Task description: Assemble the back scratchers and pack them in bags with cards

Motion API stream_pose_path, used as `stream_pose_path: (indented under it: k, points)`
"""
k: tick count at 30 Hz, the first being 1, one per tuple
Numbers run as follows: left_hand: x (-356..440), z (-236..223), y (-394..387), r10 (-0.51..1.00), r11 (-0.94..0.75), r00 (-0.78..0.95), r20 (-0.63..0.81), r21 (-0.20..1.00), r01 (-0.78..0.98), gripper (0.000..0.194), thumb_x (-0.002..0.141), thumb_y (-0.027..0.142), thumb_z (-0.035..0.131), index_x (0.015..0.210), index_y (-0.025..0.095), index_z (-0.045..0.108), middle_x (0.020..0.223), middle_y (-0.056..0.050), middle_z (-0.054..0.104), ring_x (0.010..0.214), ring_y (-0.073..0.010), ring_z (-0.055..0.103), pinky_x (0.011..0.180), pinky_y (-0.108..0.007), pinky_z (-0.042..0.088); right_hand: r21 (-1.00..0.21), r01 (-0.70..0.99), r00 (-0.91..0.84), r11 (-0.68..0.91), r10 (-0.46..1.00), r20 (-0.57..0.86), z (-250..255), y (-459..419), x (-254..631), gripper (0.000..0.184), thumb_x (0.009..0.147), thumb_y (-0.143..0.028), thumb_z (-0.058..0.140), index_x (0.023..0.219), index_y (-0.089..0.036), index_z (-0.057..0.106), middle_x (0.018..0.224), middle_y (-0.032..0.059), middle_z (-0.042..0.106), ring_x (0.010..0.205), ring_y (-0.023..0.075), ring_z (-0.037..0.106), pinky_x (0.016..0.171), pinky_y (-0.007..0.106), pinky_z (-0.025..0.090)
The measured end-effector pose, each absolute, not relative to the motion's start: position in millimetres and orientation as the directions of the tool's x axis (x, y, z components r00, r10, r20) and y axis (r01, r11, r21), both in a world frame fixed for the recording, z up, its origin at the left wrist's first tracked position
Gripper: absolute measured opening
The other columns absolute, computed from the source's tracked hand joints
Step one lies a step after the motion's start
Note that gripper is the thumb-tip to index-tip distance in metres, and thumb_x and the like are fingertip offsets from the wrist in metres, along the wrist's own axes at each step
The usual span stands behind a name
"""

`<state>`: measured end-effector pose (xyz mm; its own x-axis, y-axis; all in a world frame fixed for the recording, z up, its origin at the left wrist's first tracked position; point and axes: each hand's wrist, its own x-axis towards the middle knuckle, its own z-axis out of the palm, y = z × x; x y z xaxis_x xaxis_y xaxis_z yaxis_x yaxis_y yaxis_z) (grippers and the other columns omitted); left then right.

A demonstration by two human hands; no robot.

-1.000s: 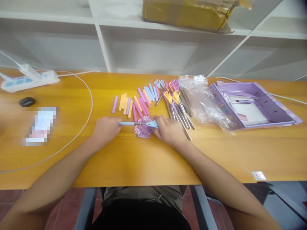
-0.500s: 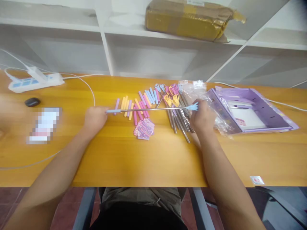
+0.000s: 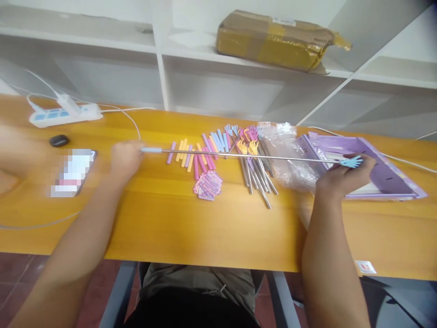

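A telescopic back scratcher [image 3: 252, 156] stretches level between my two hands, its thin metal rod drawn out long. My left hand [image 3: 125, 158] is closed on the end of its light blue handle. At the other end, my right hand [image 3: 348, 175] grips it just by the blue claw-shaped head, over the purple box. Below the rod lie several pink, yellow, purple and blue handle sleeves [image 3: 196, 166]. Right of them is a pile of metal rods [image 3: 261, 182] with coloured claw heads. A small heap of pink printed cards [image 3: 208, 184] lies in front of the sleeves.
An open purple box [image 3: 406, 189] stands at the right, with clear plastic wrap [image 3: 285, 155] beside it. At the left are a power strip [image 3: 64, 115], a black mouse [image 3: 59, 140] and a phone [image 3: 73, 173]. A taped carton [image 3: 273, 41] sits on the shelf.
My right hand has moved far to the right with the claw head, and my left hand slightly left. The back scratcher's rod is now much longer.
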<state>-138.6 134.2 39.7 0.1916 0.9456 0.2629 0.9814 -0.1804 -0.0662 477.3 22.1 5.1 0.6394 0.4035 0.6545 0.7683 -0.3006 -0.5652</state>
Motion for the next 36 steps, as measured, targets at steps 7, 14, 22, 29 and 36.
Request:
stream_pose_path:
  k: [7,14,22,29,36]
  points:
    - [-130,30,132,0.943,-0.197,0.173,0.284,0.057,0.979,0.021,0.086,0.017,0.051,0.073,0.022,0.067,0.078,-0.008,0.07,0.077,-0.0257,0.062,0.066,-0.035,0.031,-0.58,0.61,0.792,-0.54,0.382,0.476,13,21,459,0.042,0.089,-0.006,0.047,0.125,-0.014,0.067,0.094,0.013,0.065,0.077,0.0222,0.053,0.078,0.039,0.04]
    - [-115,27,118,0.931,-0.276,0.227,0.287,0.142,0.951,0.025,0.082,0.014,0.056,0.06,0.022,0.048,0.062,-0.002,0.055,0.063,-0.0201,0.051,0.062,-0.033,0.029,-0.548,0.553,0.831,-0.628,0.365,0.42,23,15,457,0.034,0.095,-0.017,0.046,0.12,-0.013,0.068,0.087,0.0113,0.06,0.072,0.0233,0.04,0.075,0.04,0.034]
    - [-75,25,79,0.873,-0.476,0.413,0.258,0.272,0.836,0.022,0.085,0.004,0.055,0.072,0.021,0.059,0.071,-0.002,0.062,0.068,-0.0181,0.055,0.065,-0.031,0.035,-0.318,0.731,0.682,-0.604,0.625,0.379,31,19,401,0.027,0.1,-0.036,0.06,0.11,-0.015,0.073,0.073,0.0048,0.054,0.064,0.0194,0.037,0.071,0.038,0.029]
    - [-22,-10,9,0.803,-0.559,0.59,0.082,0.447,0.698,0.02,0.093,0.005,0.055,0.092,0.021,0.065,0.072,0.0,0.064,0.063,-0.0172,0.058,0.063,-0.029,0.037,-0.055,0.965,0.256,-0.255,0.889,0.379,24,-3,266,0.031,0.103,-0.047,0.054,0.1,-0.017,0.063,0.064,0.0025,0.055,0.054,0.0148,0.038,0.062,0.03,0.016]
    - [-27,-9,20,0.79,-0.55,0.612,0.044,0.494,0.673,0.018,0.094,0.008,0.054,0.09,0.024,0.062,0.071,-0.001,0.062,0.063,-0.0196,0.057,0.063,-0.031,0.038,0.093,0.994,-0.089,0.059,0.925,0.37,14,-12,247,0.035,0.107,-0.045,0.046,0.087,-0.019,0.06,0.057,0.003,0.057,0.048,0.0167,0.046,0.058,0.031,0.012]
